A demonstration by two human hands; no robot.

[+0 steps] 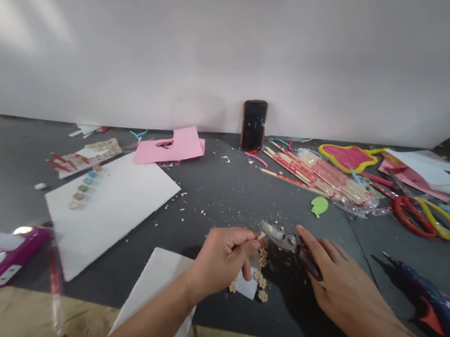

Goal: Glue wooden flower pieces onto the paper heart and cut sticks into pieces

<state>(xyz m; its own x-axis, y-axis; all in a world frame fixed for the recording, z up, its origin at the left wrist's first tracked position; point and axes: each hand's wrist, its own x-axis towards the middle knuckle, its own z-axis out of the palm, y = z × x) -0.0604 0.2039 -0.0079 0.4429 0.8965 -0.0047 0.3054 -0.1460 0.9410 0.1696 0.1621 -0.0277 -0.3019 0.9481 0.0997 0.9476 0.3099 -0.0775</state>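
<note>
My left hand (pixel 226 259) pinches a thin wooden stick (pixel 261 236), its short end poking out past the fingertips. In my right hand (pixel 340 275) are pruning shears (pixel 290 242), their blades close to the stick's end. Whether the blades touch the stick I cannot tell. Below my left fingers lies a small white paper piece (pixel 246 286), with several small tan flower-shaped pieces (pixel 260 281) around it. Pale crumbs and chips are scattered on the dark table (pixel 221 197) in front of my hands.
A phone (pixel 254 125) leans on the grey wall. Bundled chopsticks (pixel 315 174), a green leaf-shaped piece (pixel 319 206), scissors (pixel 425 219) and a blue glue gun (pixel 433 295) lie to the right. At left are white sheets (pixel 107 210), pink paper (pixel 182 144) and a purple glue gun (pixel 12 253).
</note>
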